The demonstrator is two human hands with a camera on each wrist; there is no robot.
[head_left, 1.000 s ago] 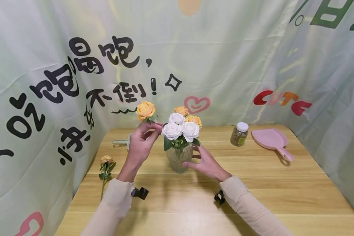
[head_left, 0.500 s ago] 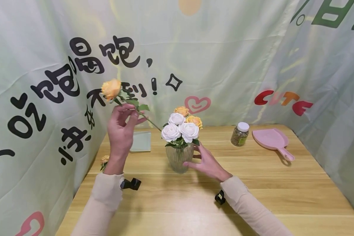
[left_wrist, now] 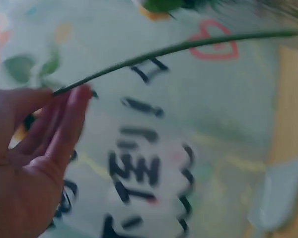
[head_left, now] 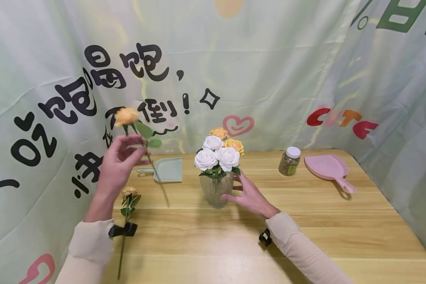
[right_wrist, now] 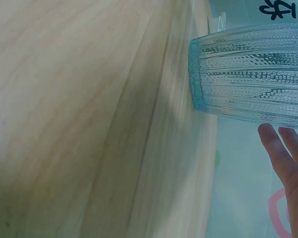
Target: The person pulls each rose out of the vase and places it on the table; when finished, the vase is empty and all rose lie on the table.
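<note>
My left hand [head_left: 115, 169] pinches an orange rose [head_left: 127, 116] between thumb and fingertips, raised over the table's left side. In the left wrist view its bare green stem [left_wrist: 154, 56] runs out to the right from my fingertips. At mid-table a ribbed glass vase [head_left: 214, 191] stands upright, bearing several white roses [head_left: 205, 159] and orange roses [head_left: 234, 146]. My right hand [head_left: 250, 197] holds the vase from its right side, thumb across the front. In the right wrist view the fingers [right_wrist: 280, 153] touch the glass. Another orange rose [head_left: 130, 192] lies below my left hand.
A grey-green dustpan [head_left: 168, 170] lies at the back left of the wooden table [head_left: 184, 248]. At the back right are a white-lidded jar [head_left: 289, 161] and a pink dustpan [head_left: 326, 169]. A printed cloth [head_left: 269, 79] hangs behind the table.
My left hand has drawn the orange rose out of the bouquet and away to the left, its stem now free of the vase. My right hand has stayed on the vase.
</note>
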